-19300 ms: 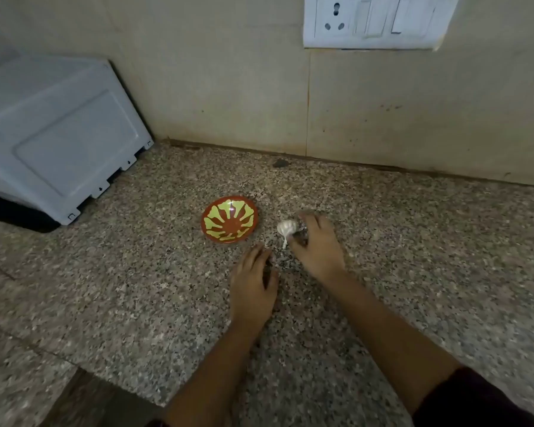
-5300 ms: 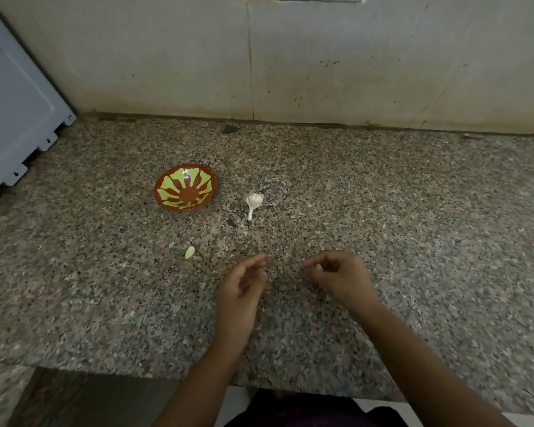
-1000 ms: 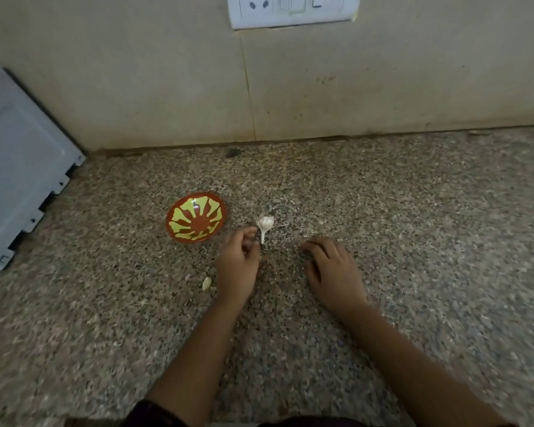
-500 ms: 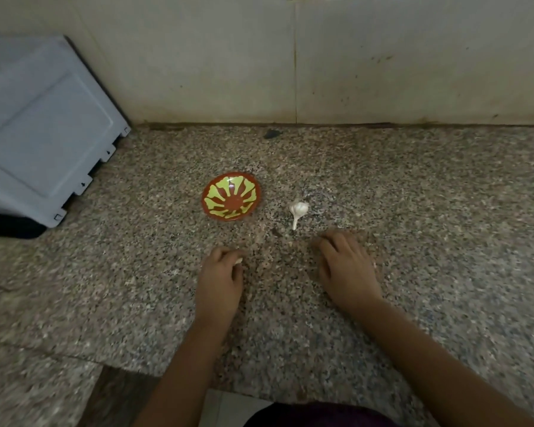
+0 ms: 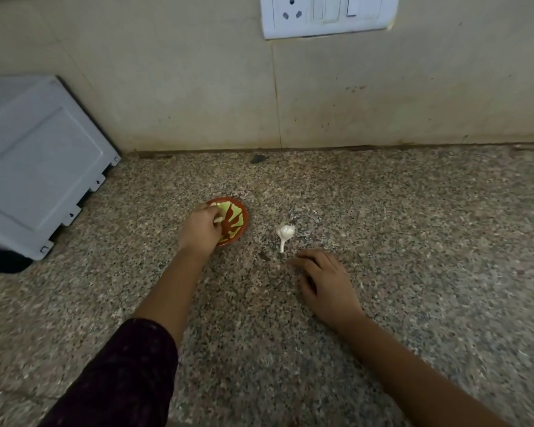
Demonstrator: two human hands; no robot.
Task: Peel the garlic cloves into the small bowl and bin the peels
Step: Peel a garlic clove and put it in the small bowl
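1 clove [image 5: 219,219] is hanging pinched in L hand [image 5: 199,231] over the small bowl [image 5: 246,222]; R hand [image 5: 327,288] is resting on counter [image 5: 429,241], fingers spread. Risk: letting go near rim, clove bouncing out.

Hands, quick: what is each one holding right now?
Left hand: pinches a small pale garlic clove over the red-and-green patterned bowl.
Right hand: open, empty, resting on the speckled granite counter.

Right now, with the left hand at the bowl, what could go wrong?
1. The left hand pinches a clove just inside the bowl rim; released early, it may land on the counter.
2. That hand may tip the bowl.
3. The right hand could knock the loose garlic.
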